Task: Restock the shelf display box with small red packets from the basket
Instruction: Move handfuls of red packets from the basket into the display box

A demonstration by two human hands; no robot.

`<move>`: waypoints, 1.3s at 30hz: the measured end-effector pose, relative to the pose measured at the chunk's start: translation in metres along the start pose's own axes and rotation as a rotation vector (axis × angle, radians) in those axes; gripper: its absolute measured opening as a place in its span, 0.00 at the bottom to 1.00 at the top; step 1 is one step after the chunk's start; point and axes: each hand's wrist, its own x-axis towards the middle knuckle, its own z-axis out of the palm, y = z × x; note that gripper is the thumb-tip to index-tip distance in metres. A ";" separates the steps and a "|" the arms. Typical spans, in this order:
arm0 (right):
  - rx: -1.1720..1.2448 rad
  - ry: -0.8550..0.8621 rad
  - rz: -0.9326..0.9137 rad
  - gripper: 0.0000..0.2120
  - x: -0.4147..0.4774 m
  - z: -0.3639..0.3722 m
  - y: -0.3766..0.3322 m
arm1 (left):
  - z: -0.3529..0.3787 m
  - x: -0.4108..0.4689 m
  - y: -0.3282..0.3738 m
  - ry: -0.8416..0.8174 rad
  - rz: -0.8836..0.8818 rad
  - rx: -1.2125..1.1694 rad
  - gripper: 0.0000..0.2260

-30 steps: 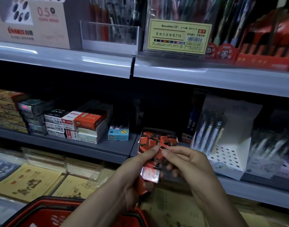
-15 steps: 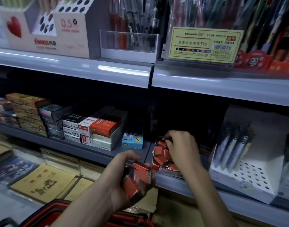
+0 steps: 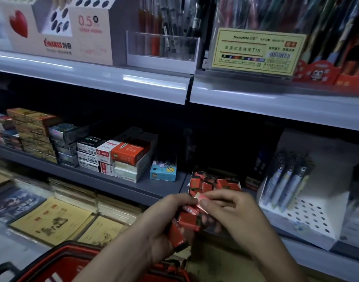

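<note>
— Fingers (image 3: 178, 199) first: what do they hold?

— Those of the left hand (image 3: 164, 218) are curled round a small stack of red packets (image 3: 187, 219), just in front of the display box (image 3: 191, 183) and a little below it. The right hand (image 3: 233, 212) pinches the top packet (image 3: 201, 200) between thumb and forefinger, right at the box's front edge and touching the left thumb.

— And around the box, biggest things first?

— It sits on the grey middle shelf (image 3: 113, 185), near the front lip. Above it runs the upper shelf (image 3: 133, 82), with a yellow label (image 3: 256, 50) up and to the right of the box. Below and to the left of the box, the red basket (image 3: 72, 246) shows at the bottom edge, under the left forearm. Just to the right of the box stands a white pen stand (image 3: 309, 212) with holes in its base and several pens upright. Left of the box are stacked cartons (image 3: 121, 157), well apart from it, and a small blue box (image 3: 163, 174) is the nearest thing on that side.

— What is in the display box?

— Jumbled loose packets (image 3: 215, 183), red like those in the hands, filling it to about the rim. How many, I cannot tell.
</note>
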 end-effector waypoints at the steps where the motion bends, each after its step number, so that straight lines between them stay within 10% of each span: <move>1: 0.025 0.011 0.022 0.03 -0.001 -0.002 0.002 | 0.002 0.001 -0.002 0.014 0.007 0.027 0.10; 7: 0.018 0.376 -0.019 0.04 0.011 -0.014 0.002 | 0.009 0.008 -0.006 -0.042 -0.043 -0.102 0.11; 11: -0.411 0.608 -0.151 0.07 0.053 -0.016 0.006 | 0.008 0.006 -0.003 -0.063 -0.033 -0.229 0.16; 18: -0.925 0.389 -0.303 0.06 0.088 -0.001 0.020 | -0.002 -0.001 0.006 0.046 0.059 -0.242 0.10; 24: -0.503 0.430 -0.307 0.09 0.057 -0.006 0.009 | -0.003 -0.004 0.010 0.060 0.033 -0.195 0.10; 28: 0.081 0.153 -0.083 0.09 0.004 -0.001 0.000 | 0.010 0.000 -0.002 0.024 0.062 -0.083 0.08; 39: 0.178 0.428 -0.016 0.04 0.012 -0.025 0.010 | 0.018 0.016 -0.006 0.012 0.093 -0.035 0.09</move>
